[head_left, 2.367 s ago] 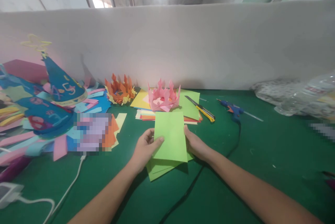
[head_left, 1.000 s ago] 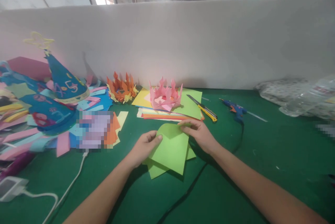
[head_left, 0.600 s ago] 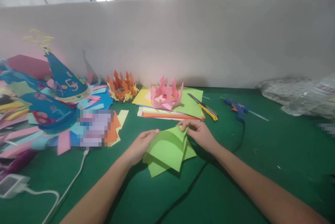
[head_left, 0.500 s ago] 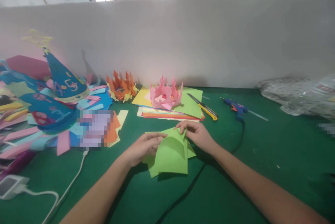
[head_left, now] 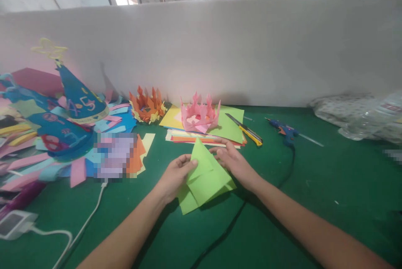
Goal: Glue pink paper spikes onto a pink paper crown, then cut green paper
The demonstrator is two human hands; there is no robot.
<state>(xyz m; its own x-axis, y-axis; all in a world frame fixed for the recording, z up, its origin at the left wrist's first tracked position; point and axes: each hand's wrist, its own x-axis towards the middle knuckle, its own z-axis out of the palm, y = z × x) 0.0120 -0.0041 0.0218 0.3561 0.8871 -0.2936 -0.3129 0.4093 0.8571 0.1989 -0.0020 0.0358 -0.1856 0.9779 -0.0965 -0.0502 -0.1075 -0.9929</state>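
A folded piece of light green paper [head_left: 209, 185] is held just above the green table, one pointed corner upward, with layers fanning out below. My left hand [head_left: 177, 177] is closed on its left edge, thumb on the front and fingers partly hidden behind. My right hand [head_left: 237, 164] is beside the upper right edge, its fingers apart and close to the paper; whether the fingertips touch it is hard to tell. Just beyond stands a pink paper crown [head_left: 200, 116] on a stack of coloured paper [head_left: 230, 120].
A yellow utility knife [head_left: 249, 135] lies on the stack's right side. Farther right are a blue glue gun [head_left: 284, 130] with its cord and a plastic bottle [head_left: 373, 116]. An orange crown [head_left: 147, 107], blue cone hats [head_left: 80, 95] and paper strips crowd the left.
The green paper has turned from a curled sheet to a flatter shape with its corner pointing up. My right hand has released the top edge and shifted slightly right.
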